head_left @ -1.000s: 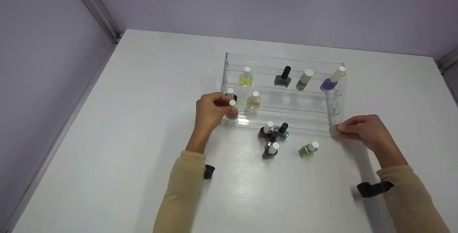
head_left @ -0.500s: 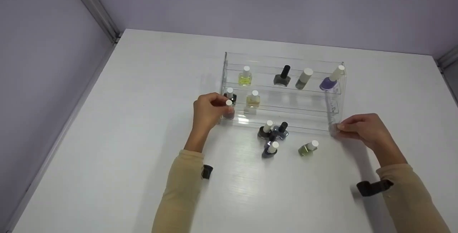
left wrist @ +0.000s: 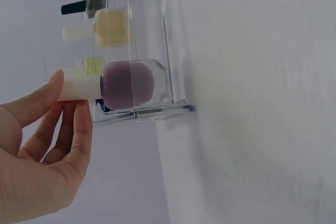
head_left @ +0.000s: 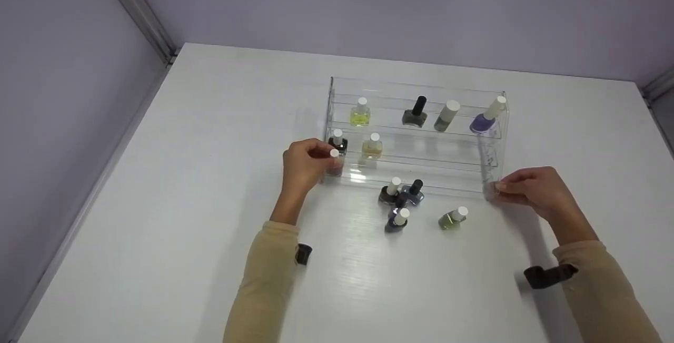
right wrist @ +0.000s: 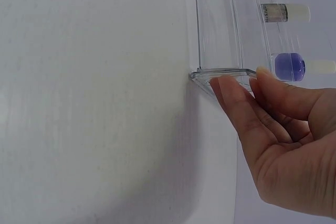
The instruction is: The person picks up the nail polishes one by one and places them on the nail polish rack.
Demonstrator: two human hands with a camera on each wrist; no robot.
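A clear acrylic tiered rack (head_left: 437, 165) stands on the white table (head_left: 210, 121). My left hand (head_left: 301, 166) pinches the white cap of a mauve nail polish bottle (head_left: 334, 166) at the left end of the lowest tier. In the left wrist view the bottle (left wrist: 128, 83) sits inside the rack's end wall (left wrist: 157, 24), with my fingers (left wrist: 79, 129) round its cap. My right hand (head_left: 532, 190) touches the rack's front right corner. The right wrist view shows straight fingertips (right wrist: 231, 95) against that corner (right wrist: 218, 72).
The top tier holds yellow (head_left: 360, 114), dark (head_left: 416, 113), grey-green (head_left: 446, 116) and purple (head_left: 485, 119) bottles. Two more stand on the middle tier (head_left: 372, 146). Several loose bottles (head_left: 397, 203) and a green one (head_left: 453, 218) lie on the table before the rack.
My left hand has carried the mauve bottle a little to the left, closer to the rack's left end. The right hand has stayed at the corner.
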